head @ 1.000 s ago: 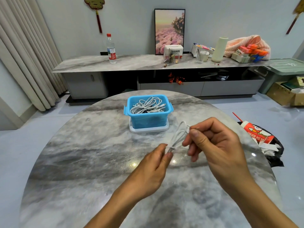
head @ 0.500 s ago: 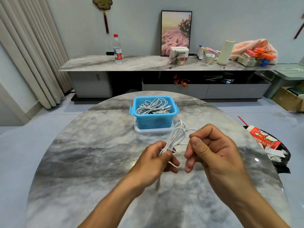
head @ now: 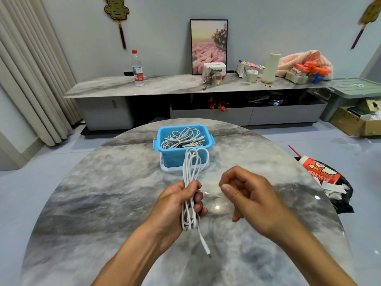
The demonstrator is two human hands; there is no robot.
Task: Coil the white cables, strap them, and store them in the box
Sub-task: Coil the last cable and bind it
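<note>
One coiled cable (head: 192, 174), one box (head: 175, 155)

Soft indoor light, tabletop (head: 86, 203) glare, wide-angle distortion.

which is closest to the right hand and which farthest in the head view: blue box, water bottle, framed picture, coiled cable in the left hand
From the right hand:
1. Coiled cable, just to its left, gripped by the left hand.
2. Blue box, ahead on the table.
3. Water bottle, far left on the sideboard.
4. Framed picture, against the back wall, slightly behind the bottle.
</note>
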